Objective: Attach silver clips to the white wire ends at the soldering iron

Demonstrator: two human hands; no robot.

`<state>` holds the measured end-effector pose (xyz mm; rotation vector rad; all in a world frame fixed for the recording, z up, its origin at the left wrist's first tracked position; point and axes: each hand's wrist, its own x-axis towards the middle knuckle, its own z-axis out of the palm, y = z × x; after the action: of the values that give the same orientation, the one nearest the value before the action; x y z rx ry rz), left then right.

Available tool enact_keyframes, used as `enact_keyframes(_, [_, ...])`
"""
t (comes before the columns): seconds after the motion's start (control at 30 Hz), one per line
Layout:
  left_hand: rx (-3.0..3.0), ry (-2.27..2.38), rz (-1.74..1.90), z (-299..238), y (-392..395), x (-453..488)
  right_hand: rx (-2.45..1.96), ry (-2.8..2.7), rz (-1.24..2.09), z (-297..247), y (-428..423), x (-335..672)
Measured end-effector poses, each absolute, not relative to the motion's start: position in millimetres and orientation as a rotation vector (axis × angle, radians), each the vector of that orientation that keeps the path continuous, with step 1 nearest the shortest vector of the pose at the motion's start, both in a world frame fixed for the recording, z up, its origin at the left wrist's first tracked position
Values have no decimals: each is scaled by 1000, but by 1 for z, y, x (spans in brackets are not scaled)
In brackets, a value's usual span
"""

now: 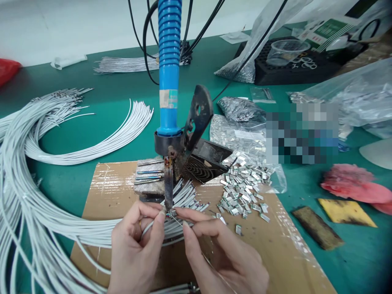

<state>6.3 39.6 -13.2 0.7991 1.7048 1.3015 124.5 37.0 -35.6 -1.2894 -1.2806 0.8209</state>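
A blue-handled soldering iron (169, 81) stands tip-down in a dark metal stand (199, 122); its tip (168, 192) ends just above my fingers. My left hand (136, 249) pinches the end of a white wire (147, 228) right under the tip. My right hand (220, 257) pinches a thin strand of solder wire (177, 222) and points it at the same spot. A fan of cut white wire ends (186, 196) lies behind my fingers on a taped cardboard sheet (275, 245).
Long white wires (27, 196) loop over the green table at the left. Small metal terminals (241, 192) spill from a clear bag (235, 134) at the right. Pink and yellow sponges (346, 208) lie farther right, with plastic bags and a black tray behind.
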Motion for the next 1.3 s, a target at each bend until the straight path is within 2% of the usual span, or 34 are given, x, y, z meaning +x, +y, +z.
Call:
enact_keyframes(0.17, [798,1632,1262,-20,25,10,-1373,-1188,898,-40,35,135])
enact_keyframes(0.27, [815,1631,1220,-27,13,9,-1457,-1332,911,-40,36,144])
enact_keyframes(0.47, [848,1560,1140,-29,-5,8,-1302,-1489,1065,-40,31,147])
enact_keyframes(0.7, [722,1472,978,-13,-11,3,-1253,-1442,1098,-39,23,144])
enact_keyframes(1.07, [736,1486,996,-25,-28,-4,-1258,-1386,1045,-35,13,145])
enact_keyframes(1.3, [1475,1640,1014,-39,-32,-17,-1260,-1181,1196,-51,9,166])
